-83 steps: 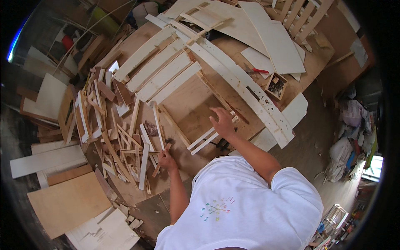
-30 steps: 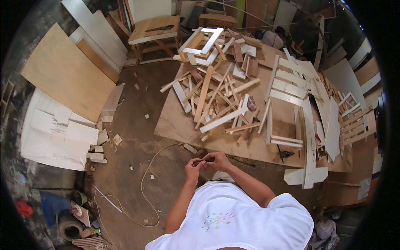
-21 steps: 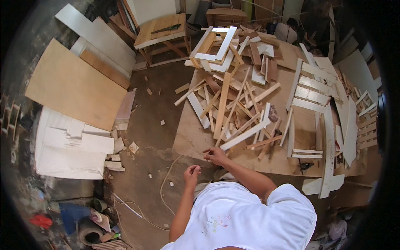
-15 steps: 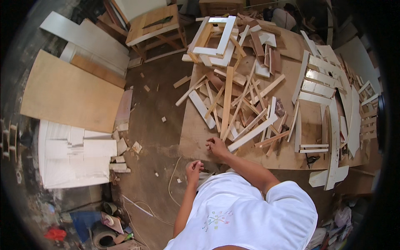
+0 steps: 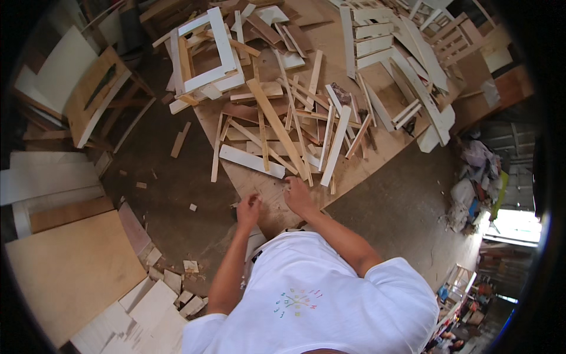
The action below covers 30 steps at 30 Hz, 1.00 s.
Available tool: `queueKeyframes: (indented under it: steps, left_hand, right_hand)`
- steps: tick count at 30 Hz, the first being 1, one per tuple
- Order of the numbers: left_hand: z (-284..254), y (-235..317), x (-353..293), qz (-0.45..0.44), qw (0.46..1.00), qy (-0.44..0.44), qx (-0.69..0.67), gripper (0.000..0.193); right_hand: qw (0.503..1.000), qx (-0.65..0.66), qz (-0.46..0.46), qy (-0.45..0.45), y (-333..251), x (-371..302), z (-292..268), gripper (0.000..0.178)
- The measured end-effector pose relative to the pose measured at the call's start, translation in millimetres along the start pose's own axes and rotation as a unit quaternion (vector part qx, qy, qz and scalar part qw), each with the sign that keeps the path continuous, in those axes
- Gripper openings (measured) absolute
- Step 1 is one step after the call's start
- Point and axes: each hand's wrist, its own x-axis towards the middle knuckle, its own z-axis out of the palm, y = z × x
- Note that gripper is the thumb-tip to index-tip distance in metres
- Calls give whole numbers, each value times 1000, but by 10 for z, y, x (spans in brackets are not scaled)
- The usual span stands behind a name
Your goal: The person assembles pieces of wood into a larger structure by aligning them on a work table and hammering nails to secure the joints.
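Note:
My right hand (image 5: 299,196) is over the near corner of a large plywood sheet (image 5: 359,187), its fingers loosely bent and apart. Its fingertips are close to the end of a white-faced board (image 5: 252,161) and a long bare wood strip (image 5: 277,127); whether they touch cannot be told. My left hand (image 5: 249,210) hovers at the sheet's left edge, fingers loosely curled, with nothing visible in it. Just beyond the hands, wood strips lie in a crossed heap, among them a white strip (image 5: 336,147) to the right of my right hand.
A white-and-wood frame (image 5: 221,44) lies atop the heap's far left. Slatted white pieces (image 5: 374,44) lie at the far right. A wooden table (image 5: 97,100) stands left. Panels (image 5: 76,277) and wood offcuts (image 5: 191,305) lie lower left. Bags (image 5: 469,177) are piled at right.
My view has turned to the right, so the heap sits further left and a bright opening shows at right. My right hand is nearer the white-faced board's end; my left hand has come up to the sheet.

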Motion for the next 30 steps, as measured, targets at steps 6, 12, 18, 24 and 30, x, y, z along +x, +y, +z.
queueKeyframes:
  steps: [6, 12, 18, 24, 30]
  left_hand:
    - [-409, 97, 678, -107, 939, -6, -328, 47]
    - [-253, 157, 905, -158, 928, -87, -326, 43]
    - [-96, 109, 343, -120, 934, -54, -333, 51]
    - [270, 310, -355, -77, 949, -8, -304, 52]
    - [1135, 410, -764, -23, 963, -34, -265, 38]
  right_hand:
    - [985, 33, 128, 115, 33, 289, 504, 39]
    - [921, 248, 241, 178, -200, 352, 605, 31]
    - [946, 199, 159, 197, -40, -214, 21, 18]
    - [914, 300, 212, 174, 259, -729, -982, 19]
    - [917, 327, 152, 173, 1009, -1099, -1818, 20]
